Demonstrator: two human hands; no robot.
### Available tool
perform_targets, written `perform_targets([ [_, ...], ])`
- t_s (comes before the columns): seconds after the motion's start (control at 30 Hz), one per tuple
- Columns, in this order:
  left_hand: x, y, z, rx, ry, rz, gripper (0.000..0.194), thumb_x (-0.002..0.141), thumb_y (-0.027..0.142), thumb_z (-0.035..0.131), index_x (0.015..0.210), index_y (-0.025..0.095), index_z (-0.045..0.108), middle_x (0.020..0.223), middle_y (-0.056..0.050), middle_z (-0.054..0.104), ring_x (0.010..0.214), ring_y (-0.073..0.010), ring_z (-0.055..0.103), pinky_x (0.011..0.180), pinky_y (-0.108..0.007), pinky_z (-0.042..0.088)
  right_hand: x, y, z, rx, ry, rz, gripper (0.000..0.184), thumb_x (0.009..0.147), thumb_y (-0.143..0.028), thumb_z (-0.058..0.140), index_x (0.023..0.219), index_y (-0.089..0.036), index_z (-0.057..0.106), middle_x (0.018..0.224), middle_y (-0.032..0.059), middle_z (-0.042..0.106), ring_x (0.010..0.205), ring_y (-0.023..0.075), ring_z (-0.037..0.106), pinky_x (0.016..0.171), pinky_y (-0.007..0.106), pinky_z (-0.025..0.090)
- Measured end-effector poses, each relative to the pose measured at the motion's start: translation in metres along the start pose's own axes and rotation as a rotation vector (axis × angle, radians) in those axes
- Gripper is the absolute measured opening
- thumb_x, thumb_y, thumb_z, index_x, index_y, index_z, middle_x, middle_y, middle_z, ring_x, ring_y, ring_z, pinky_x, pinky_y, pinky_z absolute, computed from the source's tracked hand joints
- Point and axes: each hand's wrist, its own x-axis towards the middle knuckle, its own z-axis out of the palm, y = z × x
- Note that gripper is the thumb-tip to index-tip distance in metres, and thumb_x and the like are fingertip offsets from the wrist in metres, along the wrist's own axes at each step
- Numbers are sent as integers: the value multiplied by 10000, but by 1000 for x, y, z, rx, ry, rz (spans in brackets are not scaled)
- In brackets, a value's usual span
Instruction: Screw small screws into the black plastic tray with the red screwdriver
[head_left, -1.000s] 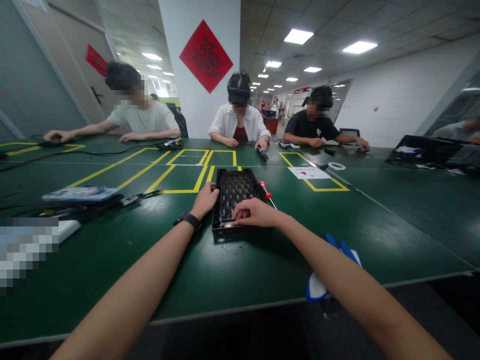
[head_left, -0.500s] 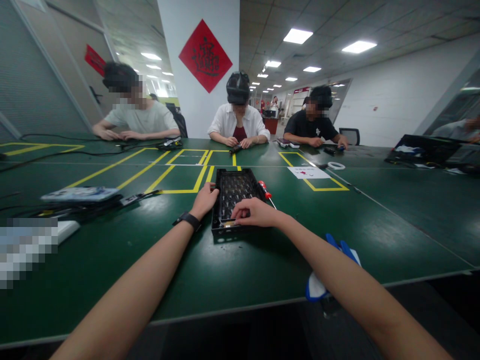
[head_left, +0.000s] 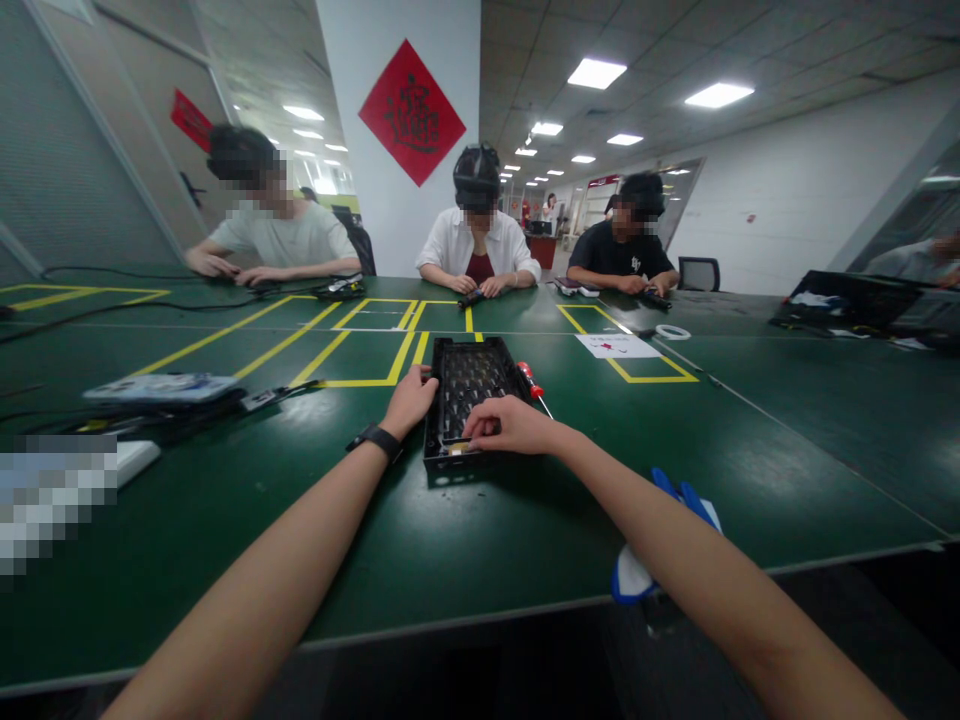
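Observation:
A black plastic casing (head_left: 469, 385), like an open tray with ribs inside, lies on the green table (head_left: 465, 540) in front of me. My left hand (head_left: 409, 400), with a black watch on the wrist, grips the casing's left edge. My right hand (head_left: 506, 425) rests over its near part, fingers curled and pinched inside the casing; what they pinch is too small to name. A red-handled screwdriver (head_left: 531, 381) lies just right of the casing.
A blue and white glove (head_left: 637, 570) lies near the table's front edge under my right forearm. Yellow tape lines (head_left: 375, 355) mark boxes beyond the casing. A stack of flat devices (head_left: 161, 392) and cables sits at left. Three people sit across the table.
My hands and the casing stay put. Across the table, the person at far left pulled an arm in and the middle person brought both hands together.

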Motion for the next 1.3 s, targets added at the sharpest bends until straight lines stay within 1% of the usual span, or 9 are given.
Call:
perform_targets([
  [0.1, 0, 0, 0, 2, 0, 4, 393, 781, 290, 414, 1141, 158, 498, 1010, -94, 640, 918, -219, 594, 816, -327, 452, 0, -1, 0, -11, 3, 9, 224, 742, -279, 661, 921, -145, 664, 807, 33, 662, 735, 107, 588, 687, 225, 455],
  [0.23, 0, 0, 0, 3, -2, 9, 396, 783, 292, 407, 1143, 156, 497, 1008, -98, 640, 908, -218, 596, 813, -325, 453, 1, -1, 0, 28, -14, 12, 233, 756, -284, 645, 939, -141, 656, 809, 36, 665, 726, 108, 593, 689, 232, 459],
  [0.43, 0, -1, 0, 16, 4, 4, 397, 782, 295, 406, 1143, 159, 499, 1037, -101, 635, 948, -221, 589, 838, -326, 448, 1, 1, 1, 35, -11, 42, 247, 746, -275, 655, 954, -144, 649, 803, 30, 667, 719, 106, 599, 686, 230, 462],
  [0.7, 1, 0, 0, -7, -8, -8, 406, 778, 294, 411, 1148, 151, 496, 1024, -103, 638, 916, -217, 596, 819, -326, 455, 1, 0, 0, 0, -13, 0, 235, 761, -295, 638, 935, -139, 659, 807, 38, 661, 722, 107, 598, 688, 232, 465],
  [0.93, 1, -1, 1, 16, -5, -17, 407, 778, 291, 412, 1155, 158, 494, 1061, -106, 632, 960, -222, 591, 847, -337, 448, 0, -2, 0, 27, -18, 35, 225, 753, -274, 646, 934, -142, 661, 807, 37, 658, 727, 110, 596, 686, 236, 468],
  [1.13, 2, -2, 1, 5, 3, 8, 403, 783, 293, 408, 1151, 156, 499, 1046, -107, 636, 957, -227, 591, 853, -335, 446, 1, -2, -1, 11, -22, 22, 223, 755, -271, 645, 936, -142, 659, 789, 32, 656, 731, 109, 598, 695, 232, 470],
  [1.3, 1, -1, 0, 5, 2, -1, 405, 779, 292, 413, 1149, 156, 503, 1039, -108, 638, 942, -228, 592, 836, -337, 450, 1, -2, -1, -11, -14, -6, 226, 757, -284, 644, 929, -140, 665, 795, 35, 656, 737, 110, 599, 698, 230, 472],
])
